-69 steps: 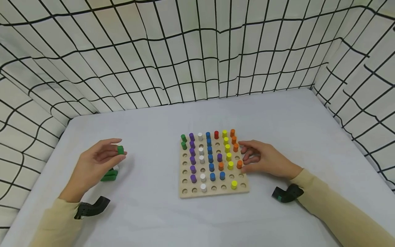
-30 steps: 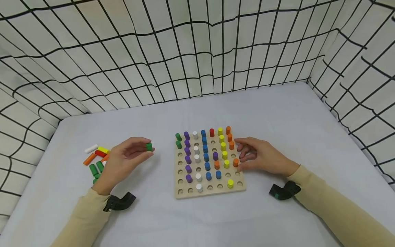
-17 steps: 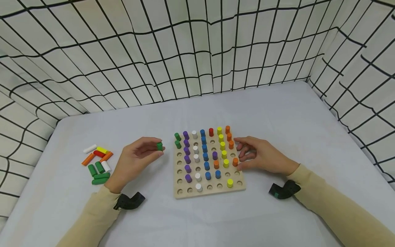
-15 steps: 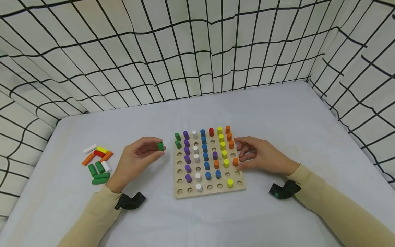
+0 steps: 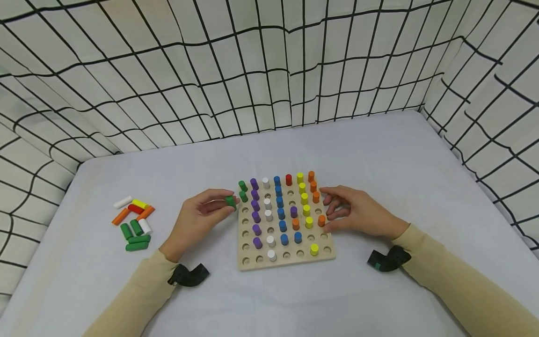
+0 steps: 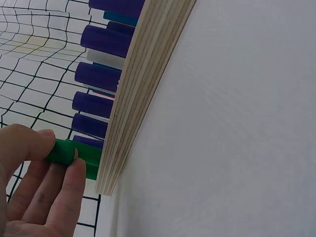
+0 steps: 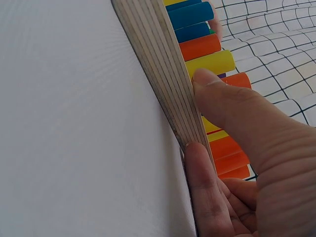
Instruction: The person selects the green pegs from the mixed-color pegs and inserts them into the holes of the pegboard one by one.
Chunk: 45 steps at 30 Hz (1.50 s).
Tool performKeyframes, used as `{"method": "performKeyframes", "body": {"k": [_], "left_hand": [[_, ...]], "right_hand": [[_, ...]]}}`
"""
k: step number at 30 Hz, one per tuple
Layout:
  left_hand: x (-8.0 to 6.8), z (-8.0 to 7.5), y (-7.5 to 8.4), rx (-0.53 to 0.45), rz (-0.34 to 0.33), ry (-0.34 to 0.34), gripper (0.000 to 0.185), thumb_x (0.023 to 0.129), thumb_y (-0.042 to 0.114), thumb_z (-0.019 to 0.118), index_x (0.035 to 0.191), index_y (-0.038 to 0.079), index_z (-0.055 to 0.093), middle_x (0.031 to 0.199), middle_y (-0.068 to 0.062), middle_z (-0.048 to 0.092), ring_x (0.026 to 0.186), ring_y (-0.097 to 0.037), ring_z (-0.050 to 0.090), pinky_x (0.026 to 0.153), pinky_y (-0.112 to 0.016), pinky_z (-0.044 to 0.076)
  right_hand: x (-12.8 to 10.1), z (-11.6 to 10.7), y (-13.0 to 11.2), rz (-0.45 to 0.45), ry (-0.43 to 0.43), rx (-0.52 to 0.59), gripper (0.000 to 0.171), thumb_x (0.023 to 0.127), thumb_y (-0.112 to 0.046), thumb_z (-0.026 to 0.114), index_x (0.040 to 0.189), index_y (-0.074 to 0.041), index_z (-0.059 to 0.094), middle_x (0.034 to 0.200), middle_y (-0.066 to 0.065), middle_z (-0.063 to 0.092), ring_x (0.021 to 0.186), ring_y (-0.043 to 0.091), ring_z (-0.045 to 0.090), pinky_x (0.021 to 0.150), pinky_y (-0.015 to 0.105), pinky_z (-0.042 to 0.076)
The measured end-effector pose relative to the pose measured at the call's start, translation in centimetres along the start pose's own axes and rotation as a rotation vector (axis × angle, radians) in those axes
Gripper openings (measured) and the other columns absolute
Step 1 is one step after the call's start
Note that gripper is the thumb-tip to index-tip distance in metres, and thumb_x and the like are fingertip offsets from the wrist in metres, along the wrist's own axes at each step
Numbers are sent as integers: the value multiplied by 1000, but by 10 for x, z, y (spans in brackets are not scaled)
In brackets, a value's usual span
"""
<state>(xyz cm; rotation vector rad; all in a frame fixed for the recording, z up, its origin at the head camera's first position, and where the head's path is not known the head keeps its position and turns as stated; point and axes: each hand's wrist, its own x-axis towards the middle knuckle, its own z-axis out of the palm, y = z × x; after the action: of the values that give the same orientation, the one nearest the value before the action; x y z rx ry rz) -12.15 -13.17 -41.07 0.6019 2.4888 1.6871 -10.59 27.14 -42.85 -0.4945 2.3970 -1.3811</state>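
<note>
My left hand (image 5: 198,217) pinches a green peg (image 5: 230,201) between thumb and fingers, beside the left edge of a wooden pegboard (image 5: 252,266). In the left wrist view that green peg (image 6: 61,152) overlaps standing green pegs (image 6: 89,160), and purple pegs (image 6: 94,76) line up beyond. My right hand (image 5: 358,213) grips the board's right edge. The right wrist view has its thumb (image 7: 217,96) on the upper face and a finger on the side of the board (image 7: 160,69). Upright pegs in purple, white, blue, yellow, orange, green and red fill many holes.
Loose pegs lie on the white table (image 5: 227,304) at the left: green pegs (image 5: 137,239), orange pegs (image 5: 120,216), a red peg (image 5: 135,209), a yellow peg (image 5: 140,203) and white pegs (image 5: 123,202). White walls with a black grid (image 5: 252,70) enclose the table's back and sides.
My left hand has carried the green peg rightward from the loose pile to the board's left edge, tilting it lately. My right hand keeps its place on the board.
</note>
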Motion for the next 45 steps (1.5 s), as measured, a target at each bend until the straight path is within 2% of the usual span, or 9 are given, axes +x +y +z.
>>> {"method": "performKeyframes", "body": {"k": [7, 18, 29, 45], "left_hand": [[3, 8, 2, -39, 19, -13, 35, 91, -3, 75, 125, 2, 68, 121, -23, 72, 105, 2, 72, 93, -17, 61], [6, 16, 3, -74, -16, -18, 35, 91, -2, 75, 125, 1, 67, 121, -23, 70, 107, 1, 71, 95, -18, 60], [8, 20, 3, -26, -68, -37, 32, 91, 2, 76, 123, 4, 69, 125, -18, 71, 110, 5, 68, 98, -15, 57], [9, 20, -2, 17, -42, -45, 30, 90, 2, 78, 119, 6, 71, 121, -15, 72, 108, 6, 70, 99, -15, 57]], "right_hand": [[-1, -1, -1, 7, 1, 7, 92, 80, -29, 91, 155, -7, 43, 123, 7, 60, 103, 14, 70, 92, 20, 62], [0, -1, -1, 5, -5, 11, 90, 80, -30, 91, 154, -6, 44, 122, 8, 60, 104, 16, 70, 92, 21, 62], [0, -1, -1, 0, -5, 8, 91, 80, -30, 91, 154, -6, 44, 122, 8, 60, 103, 15, 69, 92, 20, 62], [0, -1, 0, -1, -4, 7, 91, 80, -30, 91, 154, -6, 44, 123, 8, 60, 103, 16, 69, 92, 20, 62]]}}
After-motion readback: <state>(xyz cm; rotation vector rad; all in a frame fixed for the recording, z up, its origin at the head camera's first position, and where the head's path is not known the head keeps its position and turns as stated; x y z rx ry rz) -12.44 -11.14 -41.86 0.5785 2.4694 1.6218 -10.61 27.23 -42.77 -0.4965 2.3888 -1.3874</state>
